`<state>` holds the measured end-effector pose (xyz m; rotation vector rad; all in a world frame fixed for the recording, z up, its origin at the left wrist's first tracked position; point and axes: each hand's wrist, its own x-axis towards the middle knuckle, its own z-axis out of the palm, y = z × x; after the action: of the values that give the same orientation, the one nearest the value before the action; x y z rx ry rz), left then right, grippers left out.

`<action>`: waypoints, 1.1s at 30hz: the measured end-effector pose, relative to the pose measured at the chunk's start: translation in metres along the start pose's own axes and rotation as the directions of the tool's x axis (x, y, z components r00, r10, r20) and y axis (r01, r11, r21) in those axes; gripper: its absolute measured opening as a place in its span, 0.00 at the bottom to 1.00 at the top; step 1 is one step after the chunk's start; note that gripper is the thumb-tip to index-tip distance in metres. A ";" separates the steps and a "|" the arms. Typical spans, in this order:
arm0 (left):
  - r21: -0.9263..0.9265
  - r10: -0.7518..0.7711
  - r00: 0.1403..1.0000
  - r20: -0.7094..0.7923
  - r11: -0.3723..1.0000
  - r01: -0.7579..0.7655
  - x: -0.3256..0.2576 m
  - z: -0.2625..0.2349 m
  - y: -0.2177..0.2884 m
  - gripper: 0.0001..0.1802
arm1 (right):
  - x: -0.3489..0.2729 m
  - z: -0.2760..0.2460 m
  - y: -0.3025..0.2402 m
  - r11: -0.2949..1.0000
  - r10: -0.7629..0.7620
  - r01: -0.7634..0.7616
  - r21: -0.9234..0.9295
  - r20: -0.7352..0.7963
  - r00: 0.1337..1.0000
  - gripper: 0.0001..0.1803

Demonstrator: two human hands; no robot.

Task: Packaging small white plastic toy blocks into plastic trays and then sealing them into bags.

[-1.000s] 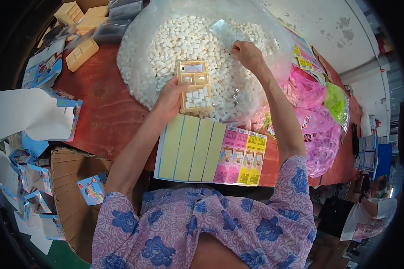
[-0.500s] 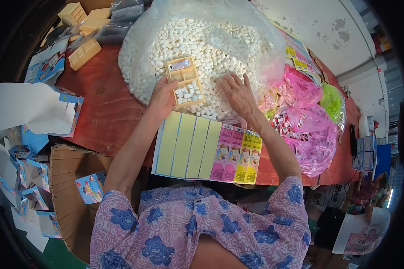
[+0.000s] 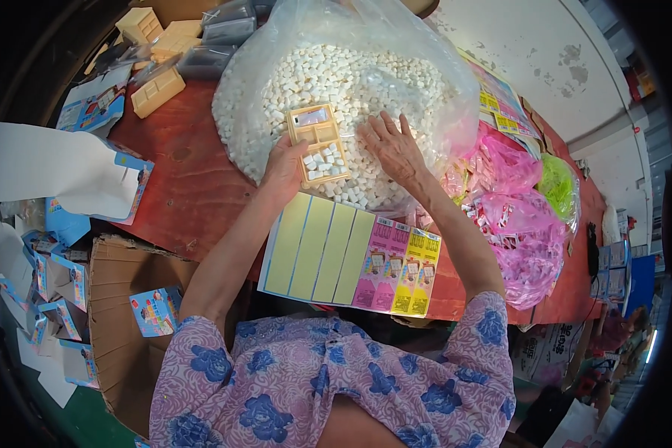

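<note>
My left hand (image 3: 284,173) grips the near left side of a beige compartment tray (image 3: 325,133), its thumb on the edge. White pieces lie in the tray's near compartment, and a small clear packet (image 3: 310,117) is in the far one. The tray is held over a large heap of small white block-like pieces (image 3: 313,67) inside a clear plastic bag (image 3: 442,56). My right hand (image 3: 396,153) rests palm down on the heap to the tray's right, fingers stretched and apart. Whether any piece is under its fingers is hidden.
A printed yellow and pink card sheet (image 3: 321,250) lies at the red table's (image 3: 175,201) near edge. Pink bags (image 3: 519,239) and a green bag (image 3: 556,183) stand right. Beige trays (image 3: 158,91) lie far left; an open cardboard box (image 3: 116,313) and folded blue cartons (image 3: 67,280) are lower left.
The whole view has shifted slightly. My right hand has moved a little left and farther over the heap, nearer the tray. My left hand still holds the tray.
</note>
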<state>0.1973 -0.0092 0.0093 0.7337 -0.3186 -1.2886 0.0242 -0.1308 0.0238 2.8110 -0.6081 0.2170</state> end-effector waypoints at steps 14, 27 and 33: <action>-0.029 0.030 0.996 -0.090 0.999 -0.033 0.002 0.001 0.000 0.16 | -0.018 -0.003 -0.006 0.995 0.078 -0.079 0.067 0.022 0.997 0.24; -0.140 0.030 0.999 -0.039 0.990 -0.035 0.007 0.001 -0.006 0.20 | -0.022 -0.018 -0.019 0.966 0.119 -0.135 0.221 0.083 0.989 0.27; -0.108 0.129 0.979 -0.161 0.983 -0.147 0.016 -0.001 -0.015 0.17 | -0.031 -0.062 0.010 0.962 0.270 -0.273 -0.021 0.251 0.930 0.14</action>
<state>0.1913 -0.0256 -0.0046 0.6920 -0.1632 -1.1032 -0.0136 -0.1100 0.0795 2.7800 -1.0589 -0.0895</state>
